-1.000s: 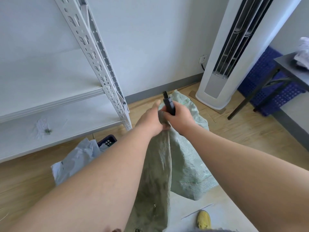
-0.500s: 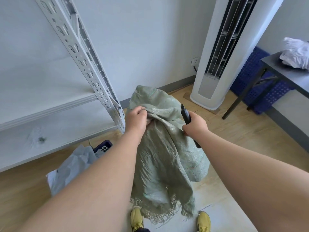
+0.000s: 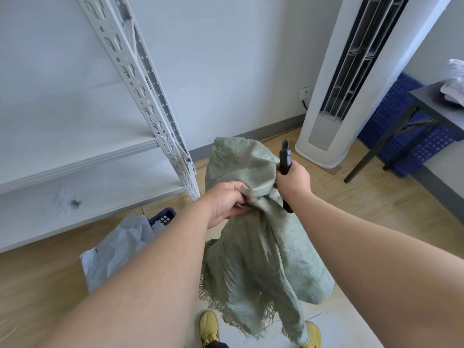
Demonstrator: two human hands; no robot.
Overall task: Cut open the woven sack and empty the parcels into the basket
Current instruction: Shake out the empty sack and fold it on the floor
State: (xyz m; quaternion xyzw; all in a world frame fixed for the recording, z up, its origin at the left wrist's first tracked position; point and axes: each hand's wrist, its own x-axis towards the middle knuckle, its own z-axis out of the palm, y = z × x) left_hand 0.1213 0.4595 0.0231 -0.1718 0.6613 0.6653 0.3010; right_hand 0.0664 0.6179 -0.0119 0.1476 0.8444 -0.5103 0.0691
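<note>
1. Woven sack point(image 3: 253, 237): pale green, limp, hanging in front of the person, frayed cut edge at the bottom just above the yellow shoes point(image 3: 209, 327). Its upper part is bunched between both hands; a fold rises above them.
2. Left hand point(image 3: 226, 202): fingers curled into a gathered wad of sack cloth at the sack's upper left, clenched on it.
3. Right hand point(image 3: 292, 183): at the sack's upper right, just beside the left hand, wrapped around a black utility knife point(image 3: 285, 160). Knife stands roughly upright, tip above the fist, butt end showing below it against the cloth. Whether this hand also pinches cloth, cannot tell.
4. Basket point(image 3: 162, 218): dark blue, left of the sack on the wooden floor, mostly covered by grey parcels point(image 3: 118, 247).
5. White metal shelving point(image 3: 140, 79) stands left of the sack; a white tower air conditioner point(image 3: 334, 101) stands beyond it to the right.
</note>
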